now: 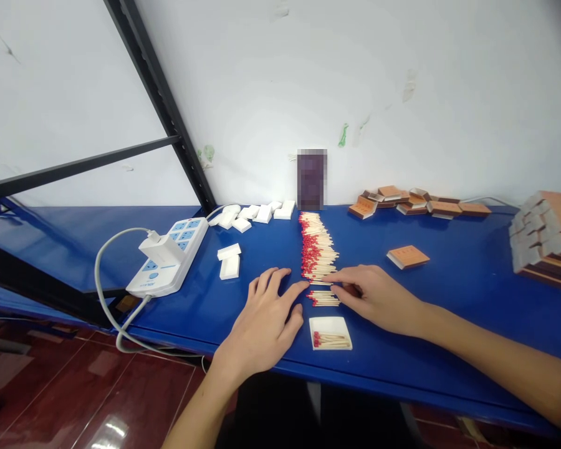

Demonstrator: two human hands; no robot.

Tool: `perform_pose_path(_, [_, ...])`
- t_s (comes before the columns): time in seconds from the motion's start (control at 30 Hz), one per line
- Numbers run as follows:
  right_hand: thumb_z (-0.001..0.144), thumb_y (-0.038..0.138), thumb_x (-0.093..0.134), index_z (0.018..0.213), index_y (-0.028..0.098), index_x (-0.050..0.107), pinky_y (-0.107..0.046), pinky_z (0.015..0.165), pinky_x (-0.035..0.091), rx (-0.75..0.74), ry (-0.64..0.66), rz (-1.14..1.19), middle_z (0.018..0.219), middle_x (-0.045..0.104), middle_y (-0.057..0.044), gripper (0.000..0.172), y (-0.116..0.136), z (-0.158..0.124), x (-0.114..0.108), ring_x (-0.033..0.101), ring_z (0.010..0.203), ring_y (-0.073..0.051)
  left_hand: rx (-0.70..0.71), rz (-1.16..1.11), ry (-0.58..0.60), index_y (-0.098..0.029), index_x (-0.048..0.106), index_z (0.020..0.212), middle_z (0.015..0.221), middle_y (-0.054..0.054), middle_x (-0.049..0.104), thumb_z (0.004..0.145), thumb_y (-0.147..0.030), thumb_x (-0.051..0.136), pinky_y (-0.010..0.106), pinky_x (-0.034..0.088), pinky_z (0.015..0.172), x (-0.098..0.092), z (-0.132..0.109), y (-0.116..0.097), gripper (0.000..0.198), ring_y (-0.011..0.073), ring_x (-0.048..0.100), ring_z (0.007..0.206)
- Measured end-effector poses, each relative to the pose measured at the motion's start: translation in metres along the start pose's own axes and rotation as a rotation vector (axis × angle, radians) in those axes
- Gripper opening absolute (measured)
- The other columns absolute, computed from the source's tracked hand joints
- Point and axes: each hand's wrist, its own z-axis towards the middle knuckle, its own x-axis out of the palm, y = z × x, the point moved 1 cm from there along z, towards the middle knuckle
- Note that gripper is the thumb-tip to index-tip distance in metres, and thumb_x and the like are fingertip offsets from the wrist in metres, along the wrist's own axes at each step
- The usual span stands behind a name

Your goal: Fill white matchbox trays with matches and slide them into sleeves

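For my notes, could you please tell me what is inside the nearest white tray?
Red-tipped matches lie in the white tray, its far part bare; anything beneath them is covered.

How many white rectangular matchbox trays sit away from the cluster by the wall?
3: farther tray and nearer tray, right of the white plastic power strip; match-holding tray near the blue table's front edge. The left hand could hide more.

Bright light, glare on floor (98,390)
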Motion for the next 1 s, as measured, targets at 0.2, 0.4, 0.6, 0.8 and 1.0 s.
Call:
perform_pose_path(0.2, [0.096, 0.026, 0.049, 0.110, 0.021, 0.074, -0.029, 0.063, 0.039, -0.014, 0.012, -0.004, 0.071, 0.068, 0.000, 0.029, 0.0009, -0.0005, -0.0006, 0.057, 0.061, -0.015, 0.013, -0.004, -0.006, -0.029, 0.047, 0.143, 0.149, 0.009, 0.039, 0.103, -0.025, 0.039, 0.054, 0.033, 0.114, -0.0006, -0.0003, -0.0006, 0.041, 0.0301, 0.028, 0.142])
perform_pose_path(0.4, [0.096, 0.024, 0.048, 0.109, 0.025, 0.074, -0.029, 0.065, 0.040, -0.059, 0.000, -0.019, 0.078, 0.072, 0.000, 0.029, -0.0003, -0.0022, 0.0009, 0.061, 0.067, -0.016, 0.018, -0.006, -0.004, -0.028, 0.048, 0.142, 0.149, 0.009, 0.040, 0.102, -0.025, 0.039, 0.053, 0.032, 0.114, -0.0005, -0.0007, 0.0000, 0.041, 0.0300, 0.028, 0.142])
perform_pose_path(0.6, [0.097, 0.025, 0.047, 0.102, 0.024, 0.075, -0.030, 0.065, 0.040, -0.055, 0.027, -0.026, 0.073, 0.070, 0.000, 0.028, 0.0016, -0.0014, -0.0007, 0.059, 0.065, -0.016, 0.026, -0.034, -0.010, -0.028, 0.044, 0.144, 0.147, 0.009, 0.042, 0.102, -0.023, 0.039, 0.052, 0.035, 0.112, -0.0005, 0.0009, 0.0004, 0.043, 0.0285, 0.035, 0.138])
perform_pose_path(0.8, [0.099, 0.032, 0.046, 0.104, 0.023, 0.075, -0.032, 0.069, 0.044, -0.069, 0.020, 0.039, 0.085, 0.074, -0.004, 0.031, 0.0020, -0.0015, -0.0035, 0.064, 0.072, -0.018, 0.032, -0.045, -0.028, -0.028, 0.045, 0.143, 0.148, 0.010, 0.041, 0.101, -0.022, 0.041, 0.053, 0.035, 0.113, -0.0013, -0.0002, 0.0000, 0.043, 0.0300, 0.034, 0.138])
perform_pose_path(1.0, [0.099, 0.037, 0.049, 0.105, 0.024, 0.074, -0.032, 0.071, 0.043, -0.060, 0.039, 0.017, 0.067, 0.066, 0.001, 0.028, 0.0017, -0.0018, -0.0024, 0.059, 0.061, -0.015, 0.028, -0.035, -0.022, -0.028, 0.045, 0.145, 0.148, 0.009, 0.041, 0.101, -0.022, 0.041, 0.055, 0.034, 0.113, -0.0010, -0.0002, 0.0004, 0.044, 0.0310, 0.031, 0.140])
